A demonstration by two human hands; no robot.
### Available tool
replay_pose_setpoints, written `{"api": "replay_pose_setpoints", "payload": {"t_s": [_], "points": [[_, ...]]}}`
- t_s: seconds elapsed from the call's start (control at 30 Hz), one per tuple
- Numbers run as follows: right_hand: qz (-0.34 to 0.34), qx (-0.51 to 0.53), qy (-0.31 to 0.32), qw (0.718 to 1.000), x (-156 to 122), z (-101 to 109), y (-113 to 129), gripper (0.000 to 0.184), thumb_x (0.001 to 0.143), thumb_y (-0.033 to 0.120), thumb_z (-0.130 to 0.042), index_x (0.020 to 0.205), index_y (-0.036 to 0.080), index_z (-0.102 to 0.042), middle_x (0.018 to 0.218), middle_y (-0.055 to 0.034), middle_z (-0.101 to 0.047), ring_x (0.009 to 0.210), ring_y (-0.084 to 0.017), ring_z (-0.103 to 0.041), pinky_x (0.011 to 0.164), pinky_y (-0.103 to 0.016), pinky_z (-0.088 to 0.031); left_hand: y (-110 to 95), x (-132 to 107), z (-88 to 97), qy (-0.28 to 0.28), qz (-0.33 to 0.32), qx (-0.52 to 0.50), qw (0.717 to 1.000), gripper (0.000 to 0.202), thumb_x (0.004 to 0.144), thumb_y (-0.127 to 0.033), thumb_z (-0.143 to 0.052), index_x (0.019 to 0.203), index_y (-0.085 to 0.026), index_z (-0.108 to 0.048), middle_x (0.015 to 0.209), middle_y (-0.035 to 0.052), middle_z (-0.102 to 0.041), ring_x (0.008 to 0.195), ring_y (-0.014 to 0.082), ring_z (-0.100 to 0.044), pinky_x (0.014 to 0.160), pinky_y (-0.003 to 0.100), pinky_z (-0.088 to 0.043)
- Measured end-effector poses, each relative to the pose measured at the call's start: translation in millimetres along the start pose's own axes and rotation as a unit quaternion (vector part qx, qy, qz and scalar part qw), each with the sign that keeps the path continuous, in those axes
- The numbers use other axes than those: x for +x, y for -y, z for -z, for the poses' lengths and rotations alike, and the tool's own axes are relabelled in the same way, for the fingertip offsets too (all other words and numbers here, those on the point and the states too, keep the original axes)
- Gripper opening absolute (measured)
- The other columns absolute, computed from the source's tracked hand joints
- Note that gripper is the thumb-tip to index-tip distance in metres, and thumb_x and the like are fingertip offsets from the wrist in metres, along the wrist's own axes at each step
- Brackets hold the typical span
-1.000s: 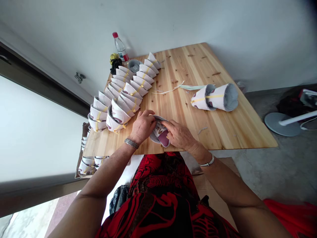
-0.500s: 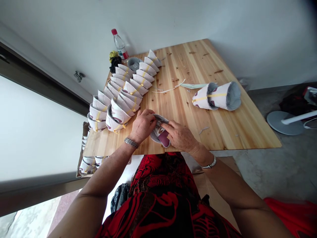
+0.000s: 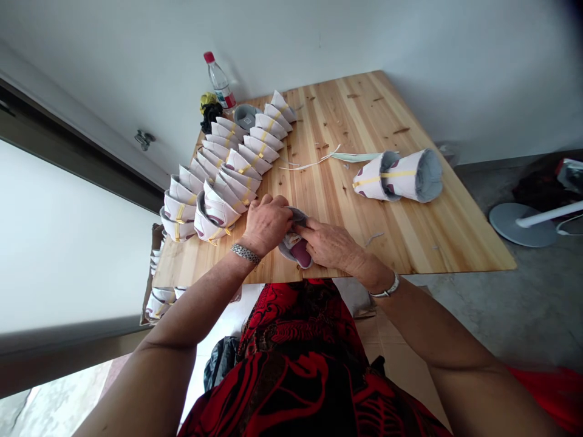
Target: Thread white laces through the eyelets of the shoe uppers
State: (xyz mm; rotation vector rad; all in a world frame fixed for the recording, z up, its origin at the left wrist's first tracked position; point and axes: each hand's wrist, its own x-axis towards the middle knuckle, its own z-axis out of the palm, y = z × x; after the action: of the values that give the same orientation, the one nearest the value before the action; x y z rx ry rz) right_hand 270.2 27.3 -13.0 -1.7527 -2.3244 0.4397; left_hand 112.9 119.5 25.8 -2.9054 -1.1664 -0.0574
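The left hand and right hand hold a cup-shaped mask in a narrow pinch at its grey rim, working that edge. It sits above the near edge of the wooden table, just beside 2 rows of stacked masks.

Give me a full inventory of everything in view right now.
pine table: one, pale wood, centre
cup-shaped pieces: many, white, yellow-banded, nested rows, table's left
nested pair: one, white and grey, table's right
held piece: one, white, grey, maroon, between the hands
plastic bottle: one, clear, red cap, far corner
strips: two, white and pale green, mid-table
round stand base: one, grey, floor, right
left hand: one, on held piece
right hand: one, on held piece
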Motion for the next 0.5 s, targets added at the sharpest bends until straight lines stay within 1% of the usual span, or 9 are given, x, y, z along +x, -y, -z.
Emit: {"api": "replay_pose_setpoints", "payload": {"t_s": [0.07, 0.17, 0.27, 0.37, 0.5], "points": [[-0.002, -0.005, 0.001, 1.000, -0.4, -0.1, 1.2, 0.038, 0.099, 0.025, -0.045, 0.135, 0.022, -0.059, 0.130, -0.0114, -0.062, 0.101, -0.025, -0.067, 0.076, -0.034, -0.048, -2.1, 2.7, 2.0, 0.008, -0.008, 0.020, 1.000, 0.013, 0.089, -0.026, -0.065, 0.086, -0.021, -0.077, 0.111, 0.0088, -0.070, 0.105, 0.0324, -0.059, 0.085, 0.049, -0.046], [-0.013, -0.008, 0.000, 1.000, -0.8, 0.3, 3.6, 0.037, 0.099, 0.025, -0.044, 0.133, 0.021, -0.058, 0.126, -0.0115, -0.064, 0.099, -0.025, -0.067, 0.075, -0.035, -0.049, 2.2, 2.3, -1.9, -0.008, -0.005, -0.010, 1.000, 0.014, 0.088, -0.023, -0.063, 0.087, -0.020, -0.077, 0.115, 0.0084, -0.070, 0.105, 0.0293, -0.060, 0.083, 0.044, -0.050], [-0.020, -0.001, 0.005, 1.000, 1.0, 1.2, 4.3, 0.039, 0.098, 0.024, -0.045, 0.135, 0.020, -0.055, 0.125, -0.0116, -0.065, 0.099, -0.026, -0.068, 0.077, -0.036, -0.049, 10.0, -0.1, -8.2, -0.031, -0.009, -0.047, 0.998, 0.017, 0.088, -0.022, -0.059, 0.086, -0.020, -0.077, 0.117, 0.0078, -0.070, 0.102, 0.0258, -0.062, 0.087, 0.041, -0.052], [-0.030, 0.003, 0.016, 0.999, 5.0, 2.1, 3.3, 0.043, 0.096, 0.027, -0.047, 0.137, 0.019, -0.052, 0.127, -0.0124, -0.064, 0.100, -0.028, -0.068, 0.078, -0.038, -0.050, 13.4, -0.3, -11.3, -0.051, -0.012, -0.068, 0.996, 0.019, 0.088, -0.021, -0.058, 0.083, -0.019, -0.076, 0.120, 0.0078, -0.070, 0.100, 0.0244, -0.064, 0.091, 0.041, -0.052], [-0.026, -0.006, 0.032, 0.999, 10.0, 5.2, 3.6, 0.044, 0.094, 0.026, -0.047, 0.137, 0.019, -0.053, 0.129, -0.0137, -0.065, 0.097, -0.029, -0.069, 0.077, -0.039, -0.051, 10.8, 1.1, -13.2, -0.075, -0.007, -0.098, 0.992, 0.020, 0.089, -0.021, -0.057, 0.085, -0.019, -0.077, 0.122, 0.0079, -0.069, 0.104, 0.0244, -0.065, 0.096, 0.042, -0.052]]}}
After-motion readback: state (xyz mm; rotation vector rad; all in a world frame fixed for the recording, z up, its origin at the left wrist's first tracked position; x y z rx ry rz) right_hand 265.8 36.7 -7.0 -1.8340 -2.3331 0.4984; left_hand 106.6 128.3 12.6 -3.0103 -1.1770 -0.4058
